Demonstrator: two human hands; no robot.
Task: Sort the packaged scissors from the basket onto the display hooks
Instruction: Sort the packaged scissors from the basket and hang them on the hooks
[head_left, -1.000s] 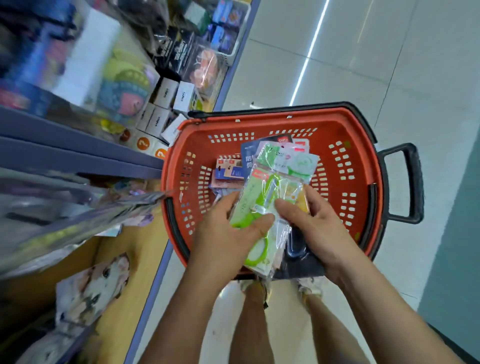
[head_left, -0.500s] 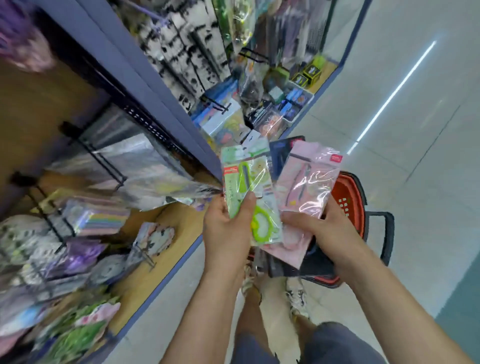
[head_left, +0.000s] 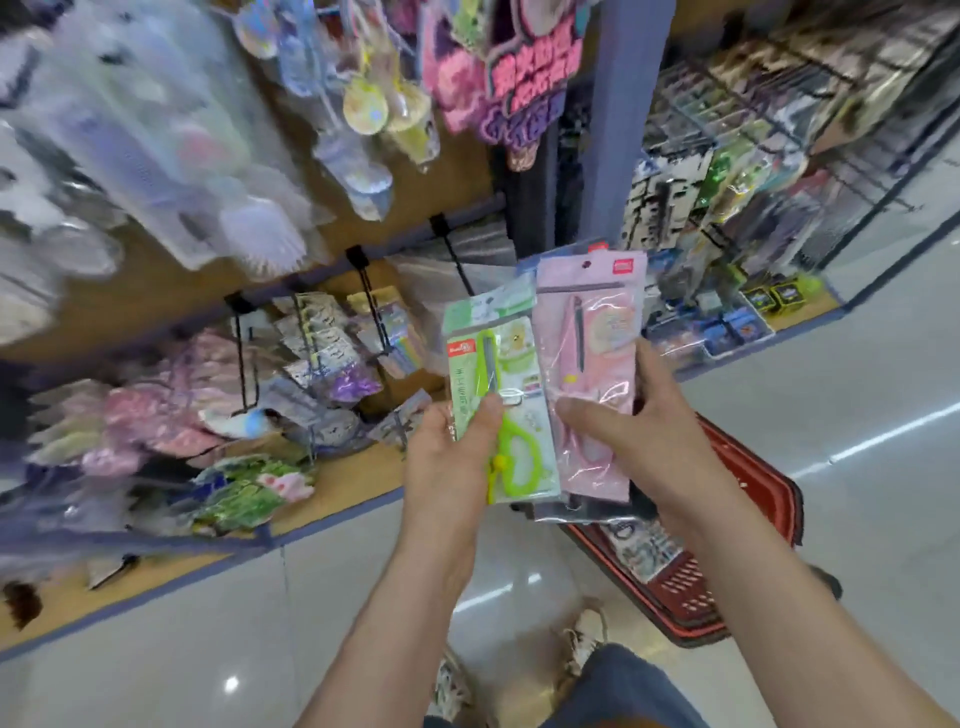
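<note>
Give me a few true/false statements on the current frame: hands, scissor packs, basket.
1. The left hand grips the clear plastic pack of lime-green scissors. True.
2. The right hand holds nothing. False: it holds the pink plastic pack of pink scissors, with at least one more pack behind it.
3. The pink pack is to the right of the green one. True.
4. The green pack already hangs on a display hook. False: it is in the left hand, in front of the shelf.
5. The red plastic basket hangs from the left forearm. False: it sits low on the right, beneath the right hand.
</note>
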